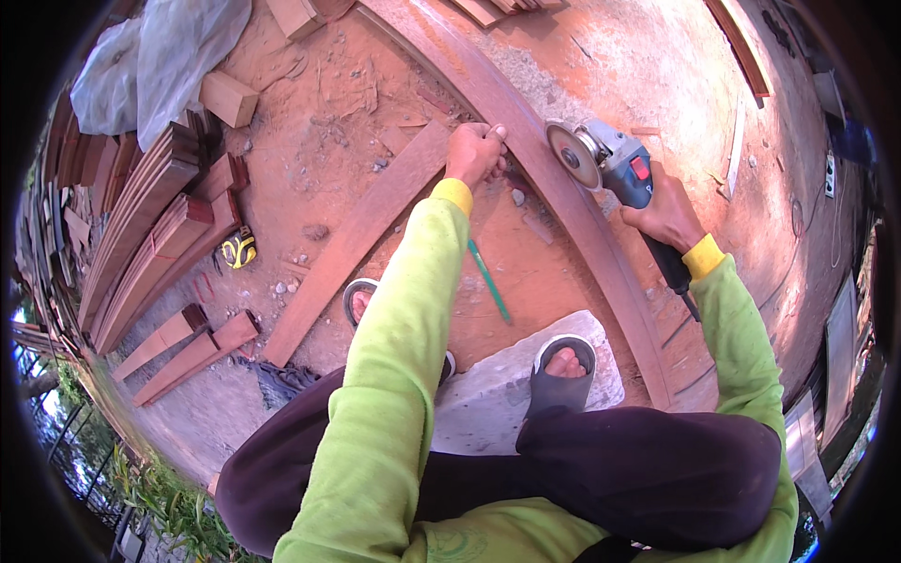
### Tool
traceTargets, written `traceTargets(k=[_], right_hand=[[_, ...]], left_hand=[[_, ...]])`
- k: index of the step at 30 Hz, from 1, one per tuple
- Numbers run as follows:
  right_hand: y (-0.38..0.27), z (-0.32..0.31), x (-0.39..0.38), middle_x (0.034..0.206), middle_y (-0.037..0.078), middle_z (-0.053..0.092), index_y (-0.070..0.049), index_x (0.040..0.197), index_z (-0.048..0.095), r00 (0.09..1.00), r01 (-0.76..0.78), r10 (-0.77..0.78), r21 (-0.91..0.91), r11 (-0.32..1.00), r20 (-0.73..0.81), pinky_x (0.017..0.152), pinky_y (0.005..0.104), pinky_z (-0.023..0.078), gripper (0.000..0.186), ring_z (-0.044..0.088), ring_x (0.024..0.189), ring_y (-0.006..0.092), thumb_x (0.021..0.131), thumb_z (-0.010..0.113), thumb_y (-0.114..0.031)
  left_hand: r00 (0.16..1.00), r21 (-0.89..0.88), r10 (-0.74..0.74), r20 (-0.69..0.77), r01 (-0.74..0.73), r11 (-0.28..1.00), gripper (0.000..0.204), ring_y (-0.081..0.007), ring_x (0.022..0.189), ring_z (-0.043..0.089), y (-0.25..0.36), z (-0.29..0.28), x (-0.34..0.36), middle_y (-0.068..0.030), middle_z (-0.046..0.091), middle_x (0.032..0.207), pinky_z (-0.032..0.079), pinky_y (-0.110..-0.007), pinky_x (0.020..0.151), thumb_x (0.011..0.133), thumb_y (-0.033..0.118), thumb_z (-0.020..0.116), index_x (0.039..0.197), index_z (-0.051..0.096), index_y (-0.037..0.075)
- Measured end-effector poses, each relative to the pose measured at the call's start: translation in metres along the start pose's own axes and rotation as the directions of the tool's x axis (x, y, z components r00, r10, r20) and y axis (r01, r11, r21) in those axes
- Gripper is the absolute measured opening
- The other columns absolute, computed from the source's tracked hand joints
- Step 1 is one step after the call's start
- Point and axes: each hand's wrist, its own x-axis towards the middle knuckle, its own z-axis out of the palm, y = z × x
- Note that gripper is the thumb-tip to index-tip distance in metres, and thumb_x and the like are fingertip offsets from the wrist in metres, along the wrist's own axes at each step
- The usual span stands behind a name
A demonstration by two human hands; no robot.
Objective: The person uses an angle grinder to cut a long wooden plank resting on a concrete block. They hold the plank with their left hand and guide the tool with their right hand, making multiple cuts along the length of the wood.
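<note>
My right hand (664, 208) is wrapped round the body of a blue-grey angle grinder (627, 171) with a red switch. Its round cutting disc (573, 157) stands close to the right edge of a long curved wooden plank (587, 223); I cannot tell whether they touch. At the plank's left edge, my left hand (476, 153) is closed, thumb and fingers together. Whatever it may pinch is hidden or too small to name. Below that hand, a straight wooden board (352, 249) slants down to the left. Nearer me, a green pencil-like stick (489, 281) lies on the dirt.
Stacked curved timbers (155, 211) fill the left side, beside a yellow-and-black tape measure (238, 248). A wooden block (229, 99) lies near a plastic sheet (188, 52). One sandalled foot rests on a pale slab (483, 389). The grinder's cord (693, 307) hangs below its handle.
</note>
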Motion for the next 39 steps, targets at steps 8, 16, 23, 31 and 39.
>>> traceTargets(k=[8, 16, 23, 31, 39], right_hand=[[0.003, 0.002, 0.004, 0.079, 0.026, 0.064, 0.009, 0.109, 0.050, 1.000, -0.021, 0.021, -0.026, 0.999, 0.001, 0.068, 0.0426, 0.052, 0.061, 0.067, 0.072, 0.0386, 0.062, 0.072, -0.022], [0.001, 0.003, 0.005, 0.082, 0.026, 0.064, 0.009, 0.112, 0.050, 1.000, 0.007, -0.007, -0.028, 1.000, -0.025, 0.070, 0.0429, 0.052, 0.064, 0.067, 0.074, 0.0386, 0.061, 0.073, -0.023], [-0.005, -0.001, 0.006, 0.084, 0.027, 0.065, 0.009, 0.112, 0.050, 0.999, -0.043, 0.044, -0.041, 0.998, 0.018, 0.071, 0.0422, 0.053, 0.065, 0.067, 0.076, 0.0387, 0.061, 0.073, -0.024], [-0.004, 0.000, 0.009, 0.085, 0.029, 0.065, 0.010, 0.112, 0.050, 0.999, -0.046, 0.048, -0.046, 0.998, 0.024, 0.074, 0.0447, 0.053, 0.066, 0.066, 0.079, 0.0427, 0.061, 0.072, -0.024], [-0.013, -0.005, 0.011, 0.085, 0.031, 0.064, 0.011, 0.109, 0.050, 0.998, -0.048, 0.050, -0.043, 0.998, 0.041, 0.074, 0.0462, 0.052, 0.064, 0.066, 0.080, 0.0443, 0.062, 0.072, -0.026]], left_hand=[[1.000, 0.020, 0.009, 0.008, -0.009, 1.000, 0.035, -0.0150, 0.044, 0.055, -0.001, 0.000, 0.002, -0.0078, 0.061, 0.059, 0.045, -0.029, 0.042, 0.098, 0.028, 0.056, 0.077, 0.059, 0.001], [1.000, 0.015, 0.003, 0.009, -0.003, 1.000, 0.035, -0.0151, 0.044, 0.056, -0.001, 0.000, 0.002, -0.0075, 0.060, 0.059, 0.045, -0.029, 0.042, 0.098, 0.028, 0.056, 0.076, 0.059, 0.001], [1.000, 0.008, 0.004, 0.004, -0.004, 1.000, 0.035, -0.0148, 0.045, 0.056, 0.000, 0.000, 0.000, -0.0077, 0.061, 0.059, 0.045, -0.028, 0.041, 0.098, 0.028, 0.056, 0.076, 0.059, 0.001], [1.000, 0.017, 0.014, 0.000, -0.014, 1.000, 0.036, -0.0145, 0.045, 0.056, -0.001, 0.001, 0.001, -0.0075, 0.061, 0.059, 0.045, -0.028, 0.041, 0.099, 0.028, 0.055, 0.076, 0.059, 0.001], [1.000, 0.025, 0.019, 0.003, -0.019, 0.999, 0.036, -0.0144, 0.044, 0.055, 0.000, 0.001, -0.001, -0.0070, 0.060, 0.058, 0.045, -0.028, 0.041, 0.098, 0.029, 0.055, 0.075, 0.059, 0.001]])
